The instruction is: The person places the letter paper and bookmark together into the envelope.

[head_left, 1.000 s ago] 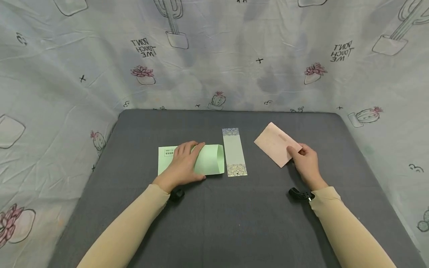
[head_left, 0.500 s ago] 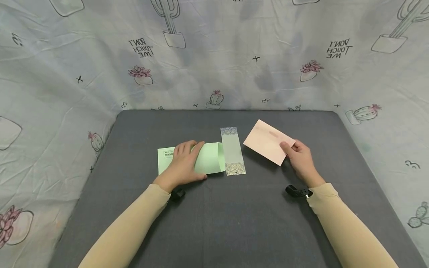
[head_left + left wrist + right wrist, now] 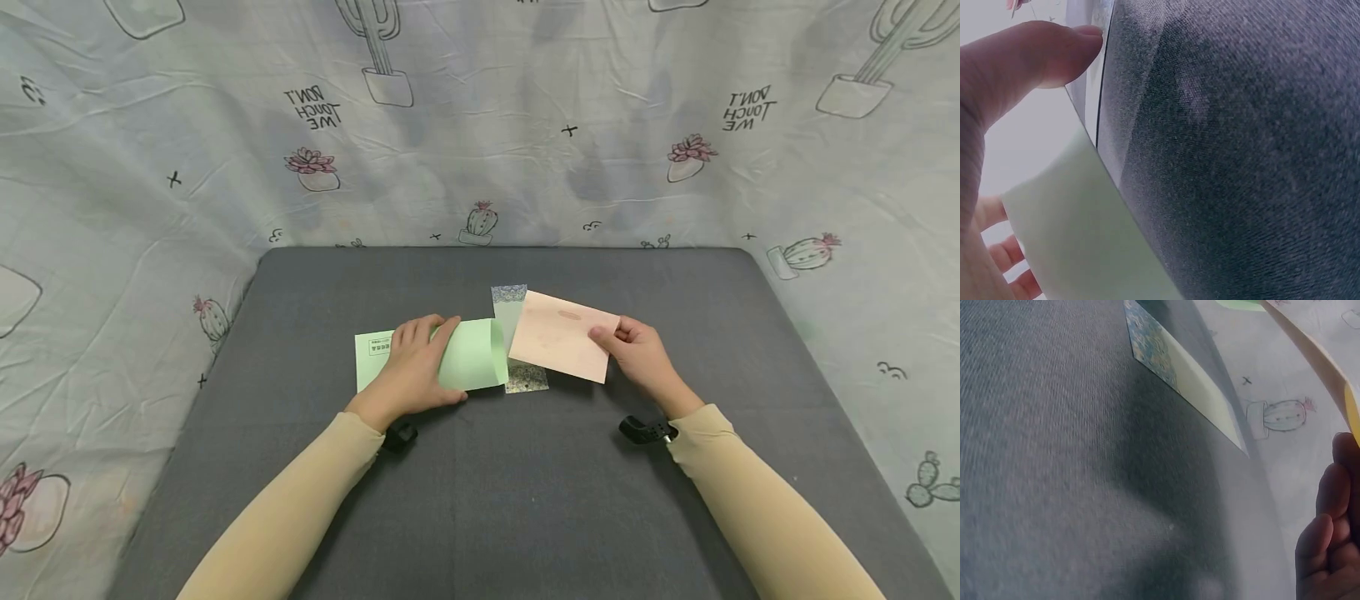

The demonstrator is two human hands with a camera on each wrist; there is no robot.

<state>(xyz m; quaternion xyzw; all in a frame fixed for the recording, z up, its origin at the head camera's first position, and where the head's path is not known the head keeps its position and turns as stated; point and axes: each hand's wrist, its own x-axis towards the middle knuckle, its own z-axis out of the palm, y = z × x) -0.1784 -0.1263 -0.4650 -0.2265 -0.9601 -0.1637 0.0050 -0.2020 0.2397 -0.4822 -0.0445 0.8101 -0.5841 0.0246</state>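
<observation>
Green envelope (image 3: 471, 354) on our bench (image 3: 480, 500), gripped across its long edges by our left hand (image 3: 408, 365), mouth bowed open rightward, patterned paper strip (image 3: 507, 313) beside that mouth, pink card (image 3: 561, 337) above the strip, pinched at its right edge by our right hand (image 3: 643, 360)

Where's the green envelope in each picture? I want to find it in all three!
Head: the green envelope is a bit left of the middle, partly hidden under the left hand.
Left wrist: the green envelope looks big, at the lower left.
Right wrist: only a little green bit of it peeks in at the top edge, right of the middle.
Shared landmark: the grey tabletop shows in all three.
</observation>
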